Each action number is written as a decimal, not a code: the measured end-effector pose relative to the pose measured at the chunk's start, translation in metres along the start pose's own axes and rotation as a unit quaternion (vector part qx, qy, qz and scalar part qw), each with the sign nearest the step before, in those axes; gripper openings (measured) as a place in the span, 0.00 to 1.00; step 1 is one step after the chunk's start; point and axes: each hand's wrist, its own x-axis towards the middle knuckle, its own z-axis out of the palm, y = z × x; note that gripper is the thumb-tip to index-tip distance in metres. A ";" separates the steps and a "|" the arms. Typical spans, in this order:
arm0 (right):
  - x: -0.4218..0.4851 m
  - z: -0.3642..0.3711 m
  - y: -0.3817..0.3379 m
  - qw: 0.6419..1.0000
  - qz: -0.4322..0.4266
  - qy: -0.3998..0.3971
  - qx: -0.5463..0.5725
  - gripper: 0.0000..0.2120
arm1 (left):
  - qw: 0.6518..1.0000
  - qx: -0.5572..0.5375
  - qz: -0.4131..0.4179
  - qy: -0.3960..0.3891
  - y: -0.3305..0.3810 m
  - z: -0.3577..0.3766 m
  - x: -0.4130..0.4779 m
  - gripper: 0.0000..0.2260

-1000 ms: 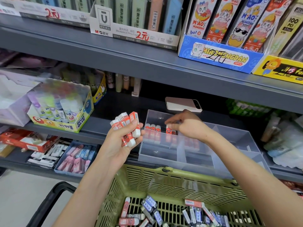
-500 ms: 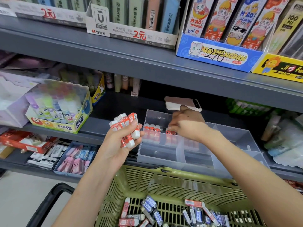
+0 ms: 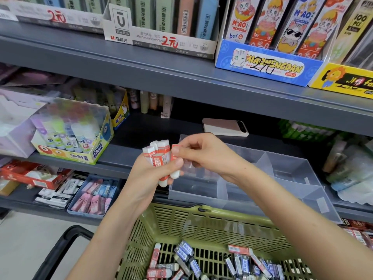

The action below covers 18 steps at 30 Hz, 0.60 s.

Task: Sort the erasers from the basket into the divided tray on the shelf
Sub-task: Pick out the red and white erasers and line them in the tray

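Gripping a bundle of white erasers with red-orange paper sleeves [image 3: 159, 158], the left hand [image 3: 149, 178] holds them upright in a closed fist, just in front of the left end of the clear plastic divided tray [image 3: 282, 178]. The right hand [image 3: 203, 154] meets the bundle from the right, its thumb and forefinger pinched narrowly on 1 red-sleeved eraser [image 3: 174, 153] at the bundle's right side.

That tray sits at the front edge of the grey metal middle shelf [image 3: 113, 158]. Its back-left compartment is mostly hidden by the hands; faint red and white shapes show through its wall below the right hand, too blurred to count. Its front compartments and right compartments look bare where visible.

Below the shelf's front edge, the olive-green slotted plastic basket [image 3: 201, 225] with a black handle [image 3: 60, 249] holds a loose heap of erasers in red sleeves and blue sleeves [image 3: 187, 257] across its floor.

Toward the left end of the same shelf stands a yellow cardboard box of glue sticks [image 3: 74, 134]. A pink smartphone [image 3: 225, 127] lies face down behind the tray, near the back of the shelf.
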 end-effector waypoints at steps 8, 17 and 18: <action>-0.023 -0.020 0.008 0.995 0.018 -0.018 0.100 0.12 | 0.998 -0.061 -0.005 0.018 -0.002 0.007 0.001 0.05; -0.018 -0.032 0.015 0.996 0.025 0.068 0.042 0.16 | 0.991 -0.109 0.010 0.078 -0.005 0.011 0.002 0.16; -0.014 -0.037 0.019 0.992 0.044 0.114 0.023 0.14 | 0.989 -0.121 0.002 0.087 -0.005 0.010 0.002 0.17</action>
